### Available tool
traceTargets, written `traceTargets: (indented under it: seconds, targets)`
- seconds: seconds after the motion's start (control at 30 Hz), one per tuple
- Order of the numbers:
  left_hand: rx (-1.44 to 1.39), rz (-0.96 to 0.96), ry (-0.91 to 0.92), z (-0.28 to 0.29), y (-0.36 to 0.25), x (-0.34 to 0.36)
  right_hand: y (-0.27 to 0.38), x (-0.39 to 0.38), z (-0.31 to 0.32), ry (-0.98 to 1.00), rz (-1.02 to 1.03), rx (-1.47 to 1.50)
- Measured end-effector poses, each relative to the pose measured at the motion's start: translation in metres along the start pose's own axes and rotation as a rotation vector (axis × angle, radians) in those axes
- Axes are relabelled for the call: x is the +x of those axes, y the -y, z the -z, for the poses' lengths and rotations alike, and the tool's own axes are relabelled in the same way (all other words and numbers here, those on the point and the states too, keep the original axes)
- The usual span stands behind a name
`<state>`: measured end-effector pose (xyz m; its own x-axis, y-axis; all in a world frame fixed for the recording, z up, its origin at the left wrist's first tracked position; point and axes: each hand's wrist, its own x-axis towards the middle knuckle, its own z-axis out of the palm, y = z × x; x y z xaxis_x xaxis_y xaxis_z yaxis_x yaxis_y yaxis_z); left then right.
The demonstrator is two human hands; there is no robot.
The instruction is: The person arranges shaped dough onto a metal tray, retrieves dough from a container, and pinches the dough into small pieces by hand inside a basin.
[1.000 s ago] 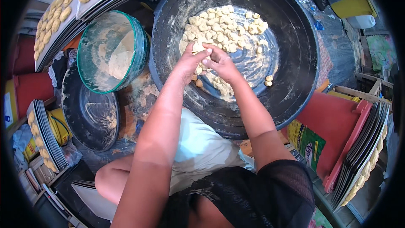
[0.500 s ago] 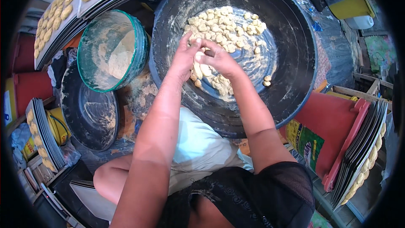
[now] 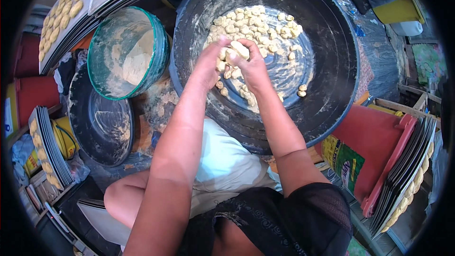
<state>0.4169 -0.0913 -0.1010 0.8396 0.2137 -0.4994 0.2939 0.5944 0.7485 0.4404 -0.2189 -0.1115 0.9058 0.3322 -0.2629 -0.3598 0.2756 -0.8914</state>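
Over the left part of a large black tub (image 3: 327, 73), my two hands are close together around pale yellow dough pieces. My right hand (image 3: 254, 70) has its fingers curled round an oblong dough piece (image 3: 240, 50). My left hand (image 3: 208, 66) bends inward against smaller dough pieces beside it; its fingertips are slightly blurred. Beyond the hands lies a spread of small, floury dough lumps (image 3: 256, 26) on the tub floor. More lumps show below and between the hands, and a small cluster (image 3: 302, 90) sits apart at the right.
Left of the tub stands a green-rimmed bucket (image 3: 95, 73) with flour, and below it a smaller black basin (image 3: 106, 132). Stacked trays with shaped dough (image 3: 61, 19) are at the upper left. A red bin (image 3: 374, 137) and more upright trays (image 3: 403, 175) stand at the right.
My hands have moved apart slightly, and the oblong dough piece now shows between them, in the right hand. The camera view has shifted slightly.
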Motion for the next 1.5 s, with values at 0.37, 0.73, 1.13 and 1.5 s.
traceTargets:
  seconds: [0.37, 0.73, 1.13, 1.5]
  targets:
    - [-0.122, 0.159, 0.256, -0.005, -0.006, -0.004, 0.017, 0.000, 0.019, 0.019, 0.167, -0.049]
    - [-0.129, -0.004, 0.049, 0.004, -0.008, -0.002, 0.023, 0.015, 0.010, -0.109, 0.510, -0.534]
    - [-0.127, -0.002, 0.030, 0.002, -0.003, 0.004, 0.021, 0.029, 0.012, -0.283, 0.882, -1.289]
    - [0.266, -0.163, -0.184, 0.013, -0.010, -0.004, -0.041, 0.084, 0.081, -0.035, -0.161, -0.511]
